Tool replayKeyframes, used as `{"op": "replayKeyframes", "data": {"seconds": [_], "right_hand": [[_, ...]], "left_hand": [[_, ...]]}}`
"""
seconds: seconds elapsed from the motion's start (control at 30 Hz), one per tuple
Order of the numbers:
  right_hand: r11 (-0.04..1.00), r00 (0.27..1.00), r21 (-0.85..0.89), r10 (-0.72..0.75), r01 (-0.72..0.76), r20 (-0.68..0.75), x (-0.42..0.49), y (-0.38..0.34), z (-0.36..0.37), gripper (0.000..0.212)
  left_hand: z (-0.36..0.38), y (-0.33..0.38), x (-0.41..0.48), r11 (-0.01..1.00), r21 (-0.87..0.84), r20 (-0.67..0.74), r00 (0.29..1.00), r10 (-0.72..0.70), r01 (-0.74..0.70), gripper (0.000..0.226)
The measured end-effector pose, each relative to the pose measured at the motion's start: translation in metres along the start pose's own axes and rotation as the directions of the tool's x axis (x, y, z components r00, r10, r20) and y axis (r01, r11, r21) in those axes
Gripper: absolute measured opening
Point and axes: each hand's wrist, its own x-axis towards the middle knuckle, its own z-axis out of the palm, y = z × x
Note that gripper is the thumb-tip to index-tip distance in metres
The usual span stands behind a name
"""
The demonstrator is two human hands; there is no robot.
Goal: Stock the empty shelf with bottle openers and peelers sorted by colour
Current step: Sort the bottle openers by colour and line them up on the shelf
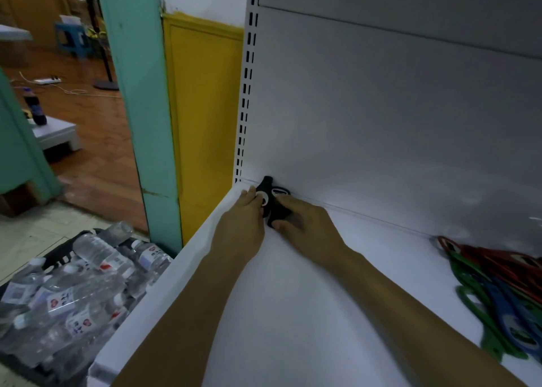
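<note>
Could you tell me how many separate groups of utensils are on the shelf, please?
2. Black utensils in the back-left corner, held between the left hand and right hand; a red, green and blue pile at the right edge. More may lie off-frame.

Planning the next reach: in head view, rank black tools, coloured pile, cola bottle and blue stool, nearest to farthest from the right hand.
1. Black tools, held in the right hand, back-left corner.
2. Coloured pile, far right.
3. Cola bottle, far left.
4. Blue stool, farthest back, upper left.

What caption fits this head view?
Left hand and right hand place black utensils in shelf corner; coloured openers lie at right.
</note>
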Motion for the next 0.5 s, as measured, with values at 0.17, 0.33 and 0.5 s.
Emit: {"op": "replayKeyframes", "data": {"seconds": [0.17, 0.33, 0.5], "right_hand": [[0.954, 0.949, -0.23, 0.12, -0.192, -0.293, -0.005, 0.005, 0.004, 0.044], [0.902, 0.978, -0.382, 0.158, -0.198, -0.135, 0.002, 0.012, 0.009, 0.058], [0.909, 0.979, -0.364, 0.191, -0.202, -0.065, 0.004, 0.02, 0.012, 0.059]], "left_hand": [[-0.003, 0.002, -0.001, 1.0, 0.005, -0.004, 1.0, -0.009, 0.009, 0.041], [-0.003, 0.007, -0.002, 0.999, 0.006, 0.028, 0.999, -0.037, 0.037, 0.05], [-0.003, 0.005, -0.002, 0.999, 0.018, 0.017, 0.999, -0.029, 0.029, 0.052]]}}
